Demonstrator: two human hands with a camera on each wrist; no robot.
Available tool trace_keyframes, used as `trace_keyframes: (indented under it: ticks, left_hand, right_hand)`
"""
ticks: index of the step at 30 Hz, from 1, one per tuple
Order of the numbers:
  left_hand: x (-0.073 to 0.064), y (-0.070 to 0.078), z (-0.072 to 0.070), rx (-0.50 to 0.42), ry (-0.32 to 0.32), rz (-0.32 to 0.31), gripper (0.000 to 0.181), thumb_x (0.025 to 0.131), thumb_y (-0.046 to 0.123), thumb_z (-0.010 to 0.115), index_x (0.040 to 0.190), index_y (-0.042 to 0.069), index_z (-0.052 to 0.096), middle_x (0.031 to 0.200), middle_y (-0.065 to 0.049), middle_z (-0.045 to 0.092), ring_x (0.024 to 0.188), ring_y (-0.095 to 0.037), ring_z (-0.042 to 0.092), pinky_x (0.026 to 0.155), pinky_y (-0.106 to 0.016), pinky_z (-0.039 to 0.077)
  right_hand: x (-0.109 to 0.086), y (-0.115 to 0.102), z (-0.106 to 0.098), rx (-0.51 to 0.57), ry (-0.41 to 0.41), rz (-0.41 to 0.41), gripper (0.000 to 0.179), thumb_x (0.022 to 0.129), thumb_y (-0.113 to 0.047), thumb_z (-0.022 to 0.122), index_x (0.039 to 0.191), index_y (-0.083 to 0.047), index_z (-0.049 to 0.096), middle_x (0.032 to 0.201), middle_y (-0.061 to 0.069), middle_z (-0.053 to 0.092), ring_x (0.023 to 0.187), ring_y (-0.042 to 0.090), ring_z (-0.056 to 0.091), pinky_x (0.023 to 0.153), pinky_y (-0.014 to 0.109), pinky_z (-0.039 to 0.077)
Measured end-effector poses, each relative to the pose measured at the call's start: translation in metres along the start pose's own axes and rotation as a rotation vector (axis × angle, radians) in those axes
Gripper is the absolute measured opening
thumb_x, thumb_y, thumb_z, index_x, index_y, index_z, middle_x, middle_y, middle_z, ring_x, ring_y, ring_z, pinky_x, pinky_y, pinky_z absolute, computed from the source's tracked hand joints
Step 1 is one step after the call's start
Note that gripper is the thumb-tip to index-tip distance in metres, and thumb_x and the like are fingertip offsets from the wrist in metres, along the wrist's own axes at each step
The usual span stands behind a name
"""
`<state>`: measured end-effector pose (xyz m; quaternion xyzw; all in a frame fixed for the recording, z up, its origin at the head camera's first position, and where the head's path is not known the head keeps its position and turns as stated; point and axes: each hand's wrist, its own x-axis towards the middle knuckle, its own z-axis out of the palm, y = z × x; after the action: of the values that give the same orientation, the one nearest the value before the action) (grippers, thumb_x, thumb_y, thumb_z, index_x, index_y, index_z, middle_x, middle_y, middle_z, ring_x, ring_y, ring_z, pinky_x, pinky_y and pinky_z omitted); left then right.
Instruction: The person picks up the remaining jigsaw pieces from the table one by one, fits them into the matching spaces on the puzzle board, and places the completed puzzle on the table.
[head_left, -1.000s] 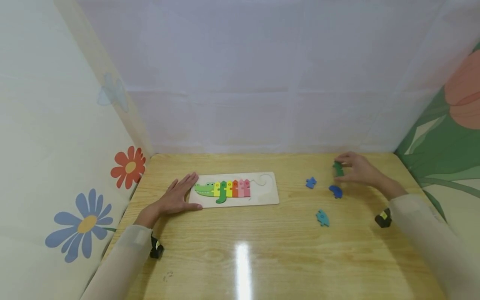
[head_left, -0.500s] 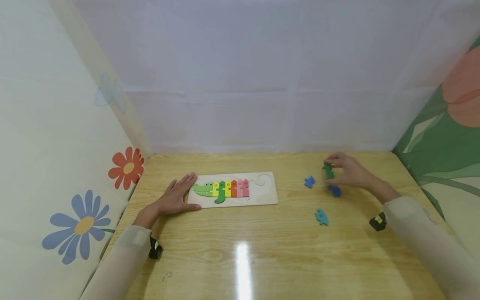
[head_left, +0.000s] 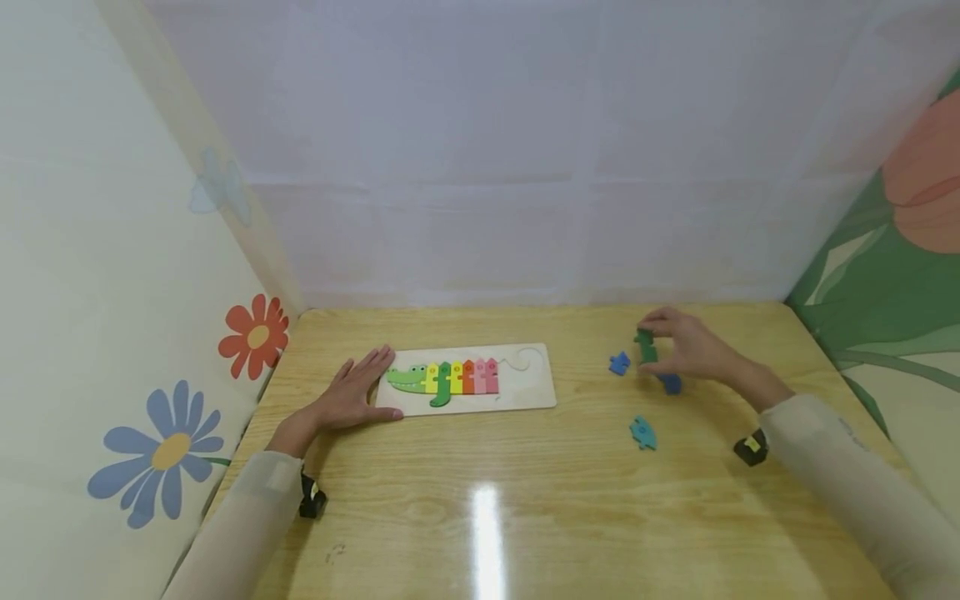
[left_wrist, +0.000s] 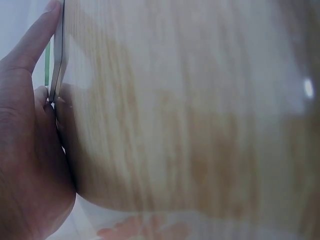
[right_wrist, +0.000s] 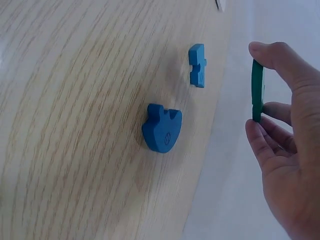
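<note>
A pale wooden puzzle board (head_left: 525, 392) lies left of centre, filled partly with a crocodile of coloured pieces (head_left: 456, 377), its head at the left end. My left hand (head_left: 347, 400) rests at the board's left end, fingers spread and thumb along the near edge. My right hand (head_left: 693, 348) pinches a dark green puzzle piece (right_wrist: 257, 90) by its ends between thumb and fingers, raised off the table. Below it lies a dark blue puzzle piece (right_wrist: 164, 130), partly covered by the hand in the head view. A smaller blue puzzle piece (head_left: 619, 363) lies just left of the green one.
A teal puzzle piece (head_left: 642, 433) lies nearer on the wooden table (head_left: 390, 500). A white cloth wall (head_left: 450, 208) stands at the table's back edge, with flower-printed panels on both sides. A black wrist camera (head_left: 752, 447) hangs under the right sleeve.
My right hand has moved left with the green piece, passing over the dark blue piece towards the smaller blue one. The left hand stays on the board.
</note>
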<state>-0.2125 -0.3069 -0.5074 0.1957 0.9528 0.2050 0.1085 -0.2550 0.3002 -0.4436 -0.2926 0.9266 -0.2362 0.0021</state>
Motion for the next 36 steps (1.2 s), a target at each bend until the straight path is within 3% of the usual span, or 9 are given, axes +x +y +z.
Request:
trace_keyframes:
  ticks: [36]
  left_hand:
    - [0.000, 0.001, 0.000, -0.011, -0.007, -0.004, 0.118, 0.088, 0.063, 0.076, 0.169, 0.003, 0.015, 0.177, -0.019, 0.010, 0.164, -0.040, 0.005, 0.127, -0.067, -0.004]
  right_hand:
    - [0.019, -0.042, 0.024, 0.009, 0.014, -0.081, 0.076, 0.077, -0.026, 0.097, 0.134, 0.012, 0.065, 0.130, 0.022, 0.063, 0.116, 0.039, 0.063, 0.098, 0.056, 0.056]
